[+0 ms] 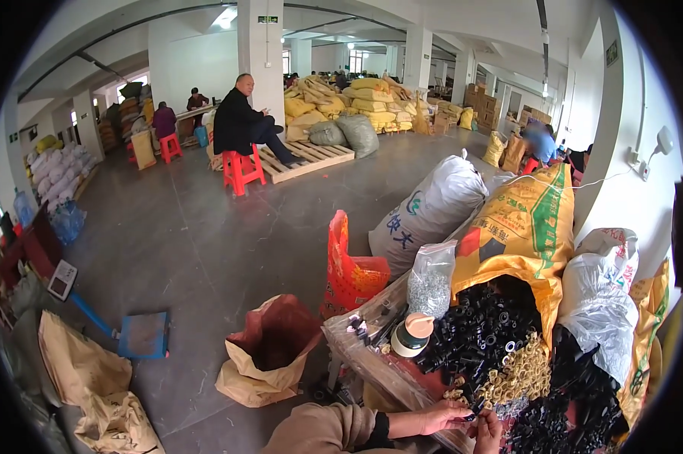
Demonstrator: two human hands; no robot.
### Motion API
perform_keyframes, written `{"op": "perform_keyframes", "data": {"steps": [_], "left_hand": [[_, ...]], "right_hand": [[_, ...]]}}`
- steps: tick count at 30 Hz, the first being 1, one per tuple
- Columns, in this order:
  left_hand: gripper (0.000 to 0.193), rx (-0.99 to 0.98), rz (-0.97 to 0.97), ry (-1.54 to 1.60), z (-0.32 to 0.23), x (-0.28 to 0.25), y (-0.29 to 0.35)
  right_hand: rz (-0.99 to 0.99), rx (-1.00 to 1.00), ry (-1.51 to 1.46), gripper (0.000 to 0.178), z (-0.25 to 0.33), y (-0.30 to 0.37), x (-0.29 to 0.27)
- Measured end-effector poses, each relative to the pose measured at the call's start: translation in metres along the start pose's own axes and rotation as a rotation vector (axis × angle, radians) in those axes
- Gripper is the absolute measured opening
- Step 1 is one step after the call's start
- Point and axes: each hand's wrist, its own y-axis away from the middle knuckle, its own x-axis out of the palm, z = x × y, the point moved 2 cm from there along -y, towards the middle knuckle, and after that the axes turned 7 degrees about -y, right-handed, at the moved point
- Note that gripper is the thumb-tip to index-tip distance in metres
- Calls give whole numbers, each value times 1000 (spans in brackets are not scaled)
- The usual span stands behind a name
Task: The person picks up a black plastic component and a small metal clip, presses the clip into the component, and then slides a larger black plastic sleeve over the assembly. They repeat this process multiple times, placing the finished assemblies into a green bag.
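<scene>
At the near edge of the worktable, my left hand (441, 417) is closed in a pinch on a small black part (470, 417). My right hand (487, 433) meets it from the right, fingertips pressed together; what they hold, if anything, is too small to make out. Just beyond my hands lies a heap of brass-coloured fittings (517, 374), with small silver pieces (512, 407) beside it. Black plastic parts (474, 325) spill from the mouth of a large yellow woven sack (519, 219), and more black parts (568, 424) lie to the right.
A lidded jar (412, 337) and a clear bag of small metal pieces (431, 281) stand on the table (379, 371). An open paper sack (269, 352), a red bag (349, 272) and a blue platform scale (143, 335) stand on the floor. A person (243, 121) sits on a red stool beyond.
</scene>
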Motion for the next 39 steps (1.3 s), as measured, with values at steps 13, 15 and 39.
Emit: {"op": "perform_keyframes", "data": {"steps": [13,15,39], "left_hand": [[19,-26,-52,29,14,2,-8],[19,-10,-52,28,18,5,-10],[28,-57,-37,-51,-3,24,-24]], "right_hand": [[-135,-234,200,20,-65,-8,-17],[-168,-115,77,21,-65,-4,-18],[-104,155,-618,11,5,8,-14]]}}
